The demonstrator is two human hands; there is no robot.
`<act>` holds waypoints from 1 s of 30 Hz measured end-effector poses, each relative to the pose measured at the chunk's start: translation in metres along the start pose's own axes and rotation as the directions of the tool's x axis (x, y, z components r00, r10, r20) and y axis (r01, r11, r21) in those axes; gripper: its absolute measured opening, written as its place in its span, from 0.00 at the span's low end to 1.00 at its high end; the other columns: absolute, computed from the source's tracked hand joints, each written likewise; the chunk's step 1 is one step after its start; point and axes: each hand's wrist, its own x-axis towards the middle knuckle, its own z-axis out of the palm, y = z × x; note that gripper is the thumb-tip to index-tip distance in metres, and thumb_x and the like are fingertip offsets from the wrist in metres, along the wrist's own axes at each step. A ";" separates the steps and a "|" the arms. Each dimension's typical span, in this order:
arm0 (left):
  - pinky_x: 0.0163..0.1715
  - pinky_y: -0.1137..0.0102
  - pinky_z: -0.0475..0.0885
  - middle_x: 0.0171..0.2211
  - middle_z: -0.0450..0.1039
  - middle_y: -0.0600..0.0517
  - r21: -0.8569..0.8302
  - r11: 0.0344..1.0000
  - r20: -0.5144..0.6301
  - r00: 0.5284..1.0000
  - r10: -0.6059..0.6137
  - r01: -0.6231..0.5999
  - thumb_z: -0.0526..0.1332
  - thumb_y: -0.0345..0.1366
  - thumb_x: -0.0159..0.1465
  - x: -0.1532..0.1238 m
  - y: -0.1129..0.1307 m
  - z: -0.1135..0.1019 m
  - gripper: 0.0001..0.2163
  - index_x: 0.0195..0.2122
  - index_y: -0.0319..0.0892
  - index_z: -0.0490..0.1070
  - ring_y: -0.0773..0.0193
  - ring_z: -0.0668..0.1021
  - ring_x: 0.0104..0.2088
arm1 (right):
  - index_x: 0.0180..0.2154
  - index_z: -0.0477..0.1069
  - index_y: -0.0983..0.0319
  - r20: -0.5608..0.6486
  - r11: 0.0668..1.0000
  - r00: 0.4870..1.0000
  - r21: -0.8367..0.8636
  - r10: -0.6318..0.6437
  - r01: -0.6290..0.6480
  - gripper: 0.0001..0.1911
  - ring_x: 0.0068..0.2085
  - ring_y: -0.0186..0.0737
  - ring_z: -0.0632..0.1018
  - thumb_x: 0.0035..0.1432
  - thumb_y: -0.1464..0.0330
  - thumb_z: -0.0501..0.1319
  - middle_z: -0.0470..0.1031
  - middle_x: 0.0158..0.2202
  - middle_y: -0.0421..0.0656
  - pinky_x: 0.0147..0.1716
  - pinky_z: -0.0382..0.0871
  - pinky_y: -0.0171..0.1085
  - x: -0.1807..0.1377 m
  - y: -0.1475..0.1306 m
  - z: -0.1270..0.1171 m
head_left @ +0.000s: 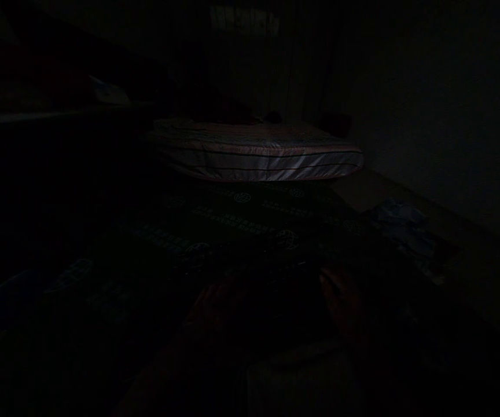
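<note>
The view is very dark. My left hand (209, 304) shows faintly at the lower middle, over a dark thing (271, 298) with a few small glints. At the right side of that same dark thing is my right hand (341, 295), its fingertips turned inward. What the dark thing is cannot be made out. Both hands' fingers fade into the shadow, so I cannot tell whether they grip it. Beneath lies a dark green sheet (232, 217) printed with pale round logos and lines of writing. Below the hands a dim greyish surface (302, 370) is barely visible.
A mattress (271, 162) in a striped, shiny cover lies beyond the green sheet. To the right, crumpled bluish plastic or cloth (400, 217) rests on the floor near a wall (441, 116). A ledge (59, 113) with a pale item runs along the left. Something bluish (2, 295) shows at the left edge.
</note>
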 end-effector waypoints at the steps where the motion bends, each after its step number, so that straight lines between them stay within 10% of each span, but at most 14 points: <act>1: 0.55 0.51 0.61 0.59 0.57 0.44 -0.004 1.000 -0.003 1.000 -0.003 0.003 0.56 0.44 0.64 0.000 0.000 0.001 0.21 0.56 0.44 0.61 0.52 0.64 0.57 | 0.38 0.75 0.60 0.000 1.000 1.000 -0.003 -0.003 0.003 0.14 0.41 0.46 0.77 0.61 0.61 0.54 0.76 0.40 0.49 0.40 0.75 0.48 0.000 0.000 0.000; 17: 0.55 0.48 0.58 0.60 0.58 0.41 -0.045 0.992 -0.157 0.980 -0.122 0.116 0.58 0.63 0.50 0.010 0.008 0.023 0.41 0.61 0.45 0.58 0.41 0.62 0.58 | 0.38 0.76 0.59 0.030 0.996 0.996 0.025 0.090 -0.090 0.16 0.44 0.47 0.77 0.60 0.58 0.53 0.77 0.42 0.49 0.43 0.74 0.48 -0.006 0.000 0.004; 30: 0.56 0.49 0.59 0.58 0.59 0.44 -0.011 0.996 -0.226 0.970 -0.085 0.085 0.56 0.44 0.64 0.014 0.013 0.029 0.21 0.55 0.41 0.62 0.52 0.65 0.57 | 0.38 0.77 0.58 0.058 0.990 0.990 0.037 0.132 -0.134 0.16 0.44 0.46 0.77 0.60 0.57 0.54 0.77 0.43 0.49 0.43 0.74 0.49 -0.008 -0.003 0.003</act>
